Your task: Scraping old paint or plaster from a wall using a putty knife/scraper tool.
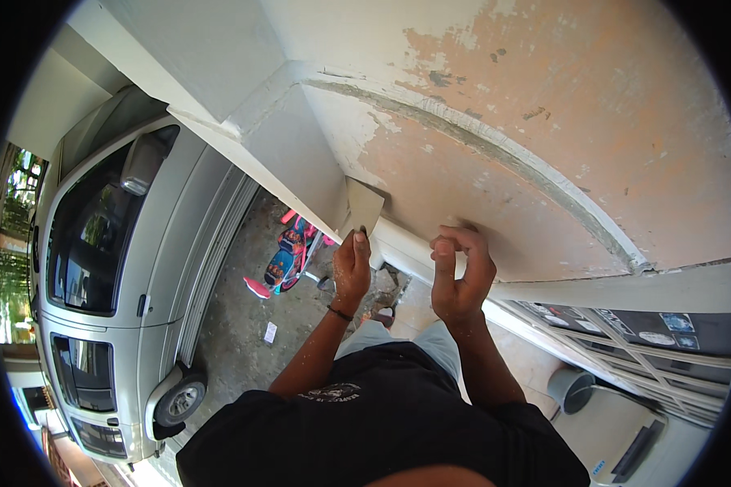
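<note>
My left hand (353, 268) is closed round a putty knife (365, 204) with a broad, pale flat blade. The blade points up at the inner corner where the ledge meets the wall; whether it touches there I cannot tell. My right hand (463, 280) is raised in front of the lower wall, its fingers curled over toward the thumb tip. Nothing shows in it. The wall (560, 105) has worn peach paint with white and grey patches. A rough grey groove (479, 140) runs across it in a curve.
A silver van (166, 235) is parked on the left. Below the ledge (219, 134) a child's pink and blue bike (288, 256) lies on the concrete. At the lower right are a grey bucket (571, 388), a pale appliance-like box (617, 438) and a white grille (617, 345).
</note>
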A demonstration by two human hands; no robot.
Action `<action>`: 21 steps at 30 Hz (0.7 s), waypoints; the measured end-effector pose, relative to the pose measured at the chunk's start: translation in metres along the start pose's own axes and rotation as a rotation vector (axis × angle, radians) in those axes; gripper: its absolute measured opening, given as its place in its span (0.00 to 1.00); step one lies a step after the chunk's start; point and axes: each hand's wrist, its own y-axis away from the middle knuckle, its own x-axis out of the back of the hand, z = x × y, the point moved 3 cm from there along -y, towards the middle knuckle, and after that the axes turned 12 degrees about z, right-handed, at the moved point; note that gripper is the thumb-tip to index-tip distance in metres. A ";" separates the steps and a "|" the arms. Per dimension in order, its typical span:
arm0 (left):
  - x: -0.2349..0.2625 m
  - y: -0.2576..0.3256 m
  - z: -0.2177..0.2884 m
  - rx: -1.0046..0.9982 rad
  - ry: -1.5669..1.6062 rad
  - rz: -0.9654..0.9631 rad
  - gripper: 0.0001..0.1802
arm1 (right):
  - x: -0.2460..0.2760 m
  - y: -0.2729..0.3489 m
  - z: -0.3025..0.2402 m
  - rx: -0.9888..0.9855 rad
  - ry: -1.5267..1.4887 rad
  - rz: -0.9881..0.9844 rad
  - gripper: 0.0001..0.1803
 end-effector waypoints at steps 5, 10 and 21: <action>-0.014 0.009 -0.010 0.007 -0.039 0.114 0.25 | -0.044 0.015 0.016 -0.241 0.091 -0.271 0.24; -0.010 0.007 -0.006 -0.047 -0.070 0.146 0.20 | -0.093 0.030 0.065 -0.243 0.197 -0.398 0.26; -0.019 0.019 0.005 -0.048 -0.165 0.195 0.20 | -0.103 0.036 0.071 -0.211 -0.038 -0.147 0.15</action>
